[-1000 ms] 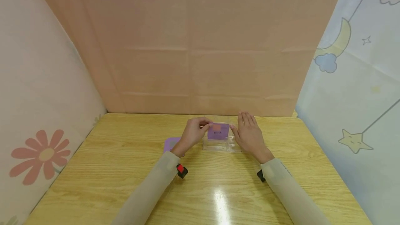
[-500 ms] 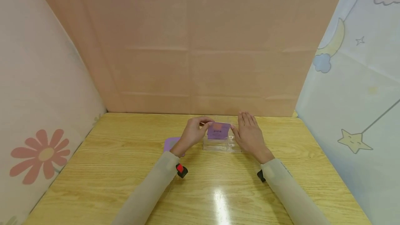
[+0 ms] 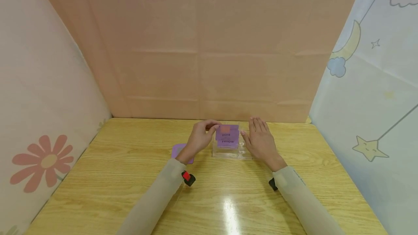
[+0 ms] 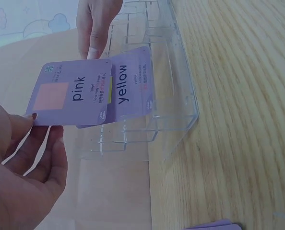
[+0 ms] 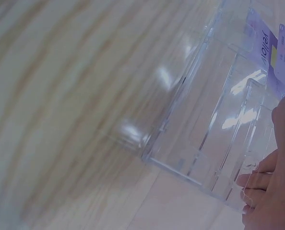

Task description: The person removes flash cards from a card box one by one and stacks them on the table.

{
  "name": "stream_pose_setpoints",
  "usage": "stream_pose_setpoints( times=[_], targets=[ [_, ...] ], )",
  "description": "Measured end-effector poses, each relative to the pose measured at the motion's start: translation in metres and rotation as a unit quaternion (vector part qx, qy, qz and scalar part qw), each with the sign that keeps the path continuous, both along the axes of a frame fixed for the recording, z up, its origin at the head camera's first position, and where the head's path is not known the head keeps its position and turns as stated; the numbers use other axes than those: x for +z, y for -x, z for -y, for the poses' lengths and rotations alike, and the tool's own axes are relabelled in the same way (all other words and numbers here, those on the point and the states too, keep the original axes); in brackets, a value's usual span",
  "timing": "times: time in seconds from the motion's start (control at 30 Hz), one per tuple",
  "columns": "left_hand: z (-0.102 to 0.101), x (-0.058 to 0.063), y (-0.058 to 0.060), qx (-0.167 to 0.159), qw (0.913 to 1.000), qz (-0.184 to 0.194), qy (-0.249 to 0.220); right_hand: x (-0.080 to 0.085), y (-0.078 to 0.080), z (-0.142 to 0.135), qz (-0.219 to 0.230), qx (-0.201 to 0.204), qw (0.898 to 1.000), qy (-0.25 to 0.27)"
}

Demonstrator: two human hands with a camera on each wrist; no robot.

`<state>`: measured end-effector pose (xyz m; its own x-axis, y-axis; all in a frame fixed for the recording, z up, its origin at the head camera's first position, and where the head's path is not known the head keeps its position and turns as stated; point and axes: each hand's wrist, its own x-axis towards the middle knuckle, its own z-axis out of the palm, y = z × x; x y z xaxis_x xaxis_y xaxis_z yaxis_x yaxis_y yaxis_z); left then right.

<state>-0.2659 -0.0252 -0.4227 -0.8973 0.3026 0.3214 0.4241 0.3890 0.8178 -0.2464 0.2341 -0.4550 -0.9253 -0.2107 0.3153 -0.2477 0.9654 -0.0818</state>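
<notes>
Between thumb and fingers, my left hand [image 3: 200, 137] pinches the edge of a purple flash card [image 4: 70, 93] printed "pink", with a pink square on it. That card overlaps a second purple flash card [image 4: 130, 86] reading "yellow", whose lower edge sits in a clear plastic tiered rack [image 4: 176, 72]. The pink card is held above the rack's front and covers the upper part of the yellow one. My right hand [image 3: 261, 139] rests with straight fingers on the right side of the rack, its thumb close to the cards; in the right wrist view its fingertips overlap the rack's end.
More purple cards [image 3: 176, 149] lie on the wooden table [image 3: 147, 191] left of the rack, partly behind my left wrist. A peach-coloured sheet [image 3: 209, 82] hangs along the table's back edge. Patterned cloths [image 3: 369, 100] stand at both sides.
The pink card has tilted and come up out of its place with my left hand, and the word "yellow" on the card behind now shows. My right hand has stayed in place.
</notes>
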Motion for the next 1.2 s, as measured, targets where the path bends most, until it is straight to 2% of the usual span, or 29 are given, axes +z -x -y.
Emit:
stream_pose_setpoints(
  times=[0.23,0.5,0.63,1.2],
  targets=[
    [0.004,0.003,-0.002,0.009,0.9995,0.027,-0.015,0.0,-0.001,0.0,-0.005,0.001,1.0,-0.001],
    [0.014,0.001,-0.004,-0.006,0.9979,0.044,-0.047,-0.003,-0.001,-0.002,-0.01,0.006,1.0,-0.003],
    [0.019,0.001,-0.005,-0.003,0.9967,0.061,-0.053,-0.003,0.0,-0.003,-0.017,0.008,1.0,-0.003],
    [0.039,-0.001,-0.002,-0.003,0.9856,0.117,-0.122,-0.001,-0.001,-0.002,0.004,0.002,1.0,-0.005]
  ],
)
